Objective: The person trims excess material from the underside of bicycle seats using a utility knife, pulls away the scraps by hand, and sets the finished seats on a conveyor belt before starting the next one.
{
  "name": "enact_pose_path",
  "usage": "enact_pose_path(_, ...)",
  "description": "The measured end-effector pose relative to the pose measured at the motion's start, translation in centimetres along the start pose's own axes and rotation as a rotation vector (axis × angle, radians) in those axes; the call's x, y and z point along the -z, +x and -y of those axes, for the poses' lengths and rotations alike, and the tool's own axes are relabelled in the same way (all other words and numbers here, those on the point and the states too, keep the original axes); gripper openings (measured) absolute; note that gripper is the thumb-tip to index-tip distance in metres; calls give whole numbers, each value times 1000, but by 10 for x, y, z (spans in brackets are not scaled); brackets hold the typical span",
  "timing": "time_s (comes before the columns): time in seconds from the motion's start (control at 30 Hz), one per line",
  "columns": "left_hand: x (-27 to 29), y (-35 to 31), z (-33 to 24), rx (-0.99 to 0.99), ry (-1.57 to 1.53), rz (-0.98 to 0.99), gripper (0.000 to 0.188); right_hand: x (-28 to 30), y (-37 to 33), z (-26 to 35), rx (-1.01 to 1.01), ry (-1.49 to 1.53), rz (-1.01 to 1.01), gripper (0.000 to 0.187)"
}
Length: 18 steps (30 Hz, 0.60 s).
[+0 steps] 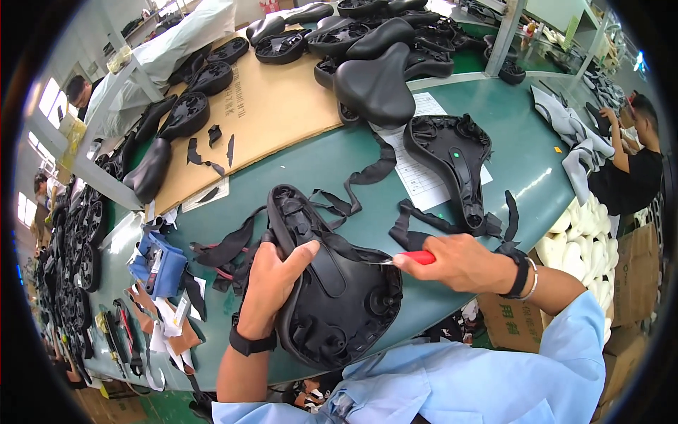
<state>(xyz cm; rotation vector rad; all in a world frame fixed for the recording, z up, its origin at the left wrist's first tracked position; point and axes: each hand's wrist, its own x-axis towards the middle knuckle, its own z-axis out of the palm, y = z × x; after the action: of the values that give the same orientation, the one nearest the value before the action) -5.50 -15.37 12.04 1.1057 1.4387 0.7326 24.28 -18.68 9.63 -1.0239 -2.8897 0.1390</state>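
Observation:
A black bicycle saddle [332, 304] lies underside up in front of me, its narrow nose pointing away. My left hand [272, 283] is closed on its left side, the thumb laid over the underside. My right hand [459, 263] is closed around a red-handled knife [421, 257], whose thin metal blade points left at the saddle's right edge. A loose strip of black cover material [346, 247] runs across the saddle to the blade. More black strips trail beyond the nose. A second upturned saddle [452, 159] lies farther right on printed sheets.
Many black saddles [374, 78] are heaped at the back, some on a cardboard sheet [275, 106]. A blue box [159, 263] stands at left by tools and scraps. White saddle-shaped pads [583, 237] and cartons [512, 321] are at right. A co-worker [632, 155] sits far right.

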Motion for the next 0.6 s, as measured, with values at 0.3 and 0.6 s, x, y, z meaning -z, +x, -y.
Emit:
enact_pose_path(0.3,-20,-44,44,-13,-256,-457,29,-61,-50,105,-513,403,-157,61)
enact_pose_path(0.6,-31,-72,76,-171,-453,-635,34,-20,15,76,-647,774,-455,64)
